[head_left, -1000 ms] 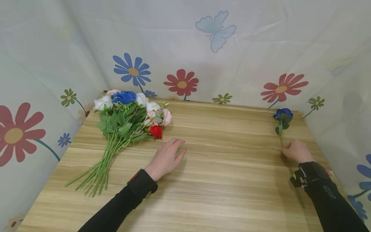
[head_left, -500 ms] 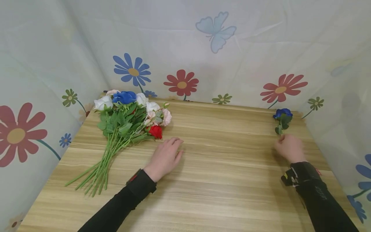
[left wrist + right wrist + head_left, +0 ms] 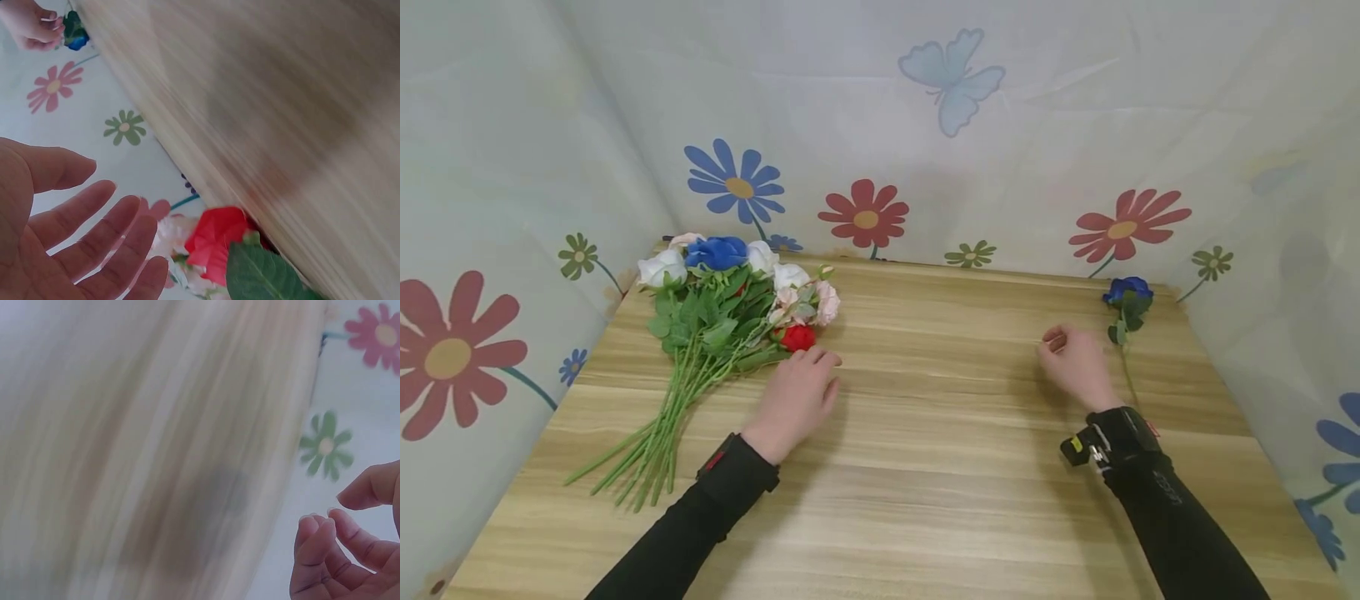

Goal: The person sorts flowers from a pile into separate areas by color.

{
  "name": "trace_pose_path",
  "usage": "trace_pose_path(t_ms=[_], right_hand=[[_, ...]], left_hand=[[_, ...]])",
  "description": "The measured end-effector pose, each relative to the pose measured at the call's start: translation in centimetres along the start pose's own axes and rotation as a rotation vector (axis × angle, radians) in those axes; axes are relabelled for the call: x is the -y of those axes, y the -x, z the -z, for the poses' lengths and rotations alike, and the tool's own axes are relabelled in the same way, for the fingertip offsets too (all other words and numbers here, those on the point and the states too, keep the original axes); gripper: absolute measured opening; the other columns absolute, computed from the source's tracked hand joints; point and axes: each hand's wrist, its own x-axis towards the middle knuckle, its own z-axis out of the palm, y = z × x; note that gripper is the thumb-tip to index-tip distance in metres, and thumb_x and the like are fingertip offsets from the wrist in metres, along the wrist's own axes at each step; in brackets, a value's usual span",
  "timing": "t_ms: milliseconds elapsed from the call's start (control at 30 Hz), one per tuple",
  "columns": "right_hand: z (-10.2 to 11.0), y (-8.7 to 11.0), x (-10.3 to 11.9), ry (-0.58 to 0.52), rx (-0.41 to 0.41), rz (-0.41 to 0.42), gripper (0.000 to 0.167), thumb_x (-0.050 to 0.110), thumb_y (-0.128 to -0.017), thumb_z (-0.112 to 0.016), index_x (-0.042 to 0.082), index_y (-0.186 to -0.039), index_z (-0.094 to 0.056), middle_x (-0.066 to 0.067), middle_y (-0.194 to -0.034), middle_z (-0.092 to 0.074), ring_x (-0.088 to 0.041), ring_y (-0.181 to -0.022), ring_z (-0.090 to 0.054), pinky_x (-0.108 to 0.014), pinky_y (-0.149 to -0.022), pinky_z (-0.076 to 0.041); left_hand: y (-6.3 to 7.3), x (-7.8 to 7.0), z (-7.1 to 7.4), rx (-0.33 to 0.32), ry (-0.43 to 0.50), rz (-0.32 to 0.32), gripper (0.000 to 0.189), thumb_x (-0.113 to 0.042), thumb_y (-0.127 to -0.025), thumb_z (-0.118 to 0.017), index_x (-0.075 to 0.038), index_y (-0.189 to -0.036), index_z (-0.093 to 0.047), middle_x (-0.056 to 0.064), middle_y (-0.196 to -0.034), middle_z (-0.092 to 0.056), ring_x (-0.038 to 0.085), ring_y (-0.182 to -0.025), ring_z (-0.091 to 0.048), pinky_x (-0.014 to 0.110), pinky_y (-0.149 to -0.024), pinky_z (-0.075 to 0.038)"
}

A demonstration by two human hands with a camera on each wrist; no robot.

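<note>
"Left hand (image 3: 793,400) hung relaxed, fingers parted, nothing held, just beside the red flower (image 3: 797,337) in the bunch (image 3: 707,312)!"

"And the right hand (image 3: 1078,367)?"

"Half-curled, empty, near the lone blue flower (image 3: 1128,289) on the bench (image 3: 925,433). Best technique, I reckoned, was a light stem pinch, sparing petals."
</note>
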Motion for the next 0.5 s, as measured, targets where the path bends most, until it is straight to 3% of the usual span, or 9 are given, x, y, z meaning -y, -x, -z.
trace_pose_path(t_ms=[200, 300, 500], right_hand=[[-1.5, 0.1, 3.8, -0.122, 0.038, 0.009, 0.022, 0.01, -0.093, -0.057, -0.005, -0.105, -0.066, -0.024, -0.095, -0.069, -0.03, -0.082, -0.066, -0.027, -0.069, -0.048], [-2.3, 0.1, 5.4, -0.174, 0.067, -0.015, 0.022, 0.012, -0.093, -0.058, -0.004, -0.107, -0.067, -0.021, -0.095, -0.069, -0.024, -0.079, -0.064, -0.024, -0.068, -0.047], [-3.7, -0.1, 8.2, -0.381, 0.175, -0.09, 0.029, 0.013, -0.096, -0.057, -0.006, -0.117, -0.064, -0.018, -0.1, -0.066, -0.02, -0.079, -0.064, -0.022, -0.066, -0.053]], left_hand=[[0.1, 1.4, 0.8, -0.027, -0.024, 0.017, 0.022, -0.01, -0.089, -0.075, -0.003, -0.108, -0.071, 0.015, -0.101, -0.068, 0.033, -0.087, -0.064, 0.044, -0.073, -0.055], [0.1, 2.0, 1.4, -0.016, -0.033, 0.037, 0.023, -0.009, -0.088, -0.075, -0.003, -0.11, -0.07, 0.015, -0.103, -0.068, 0.033, -0.085, -0.064, 0.044, -0.072, -0.055], [0.6, 3.2, 3.1, -0.011, -0.035, 0.093, 0.024, -0.005, -0.087, -0.074, -0.001, -0.11, -0.068, 0.017, -0.101, -0.066, 0.035, -0.082, -0.061, 0.045, -0.068, -0.053]])
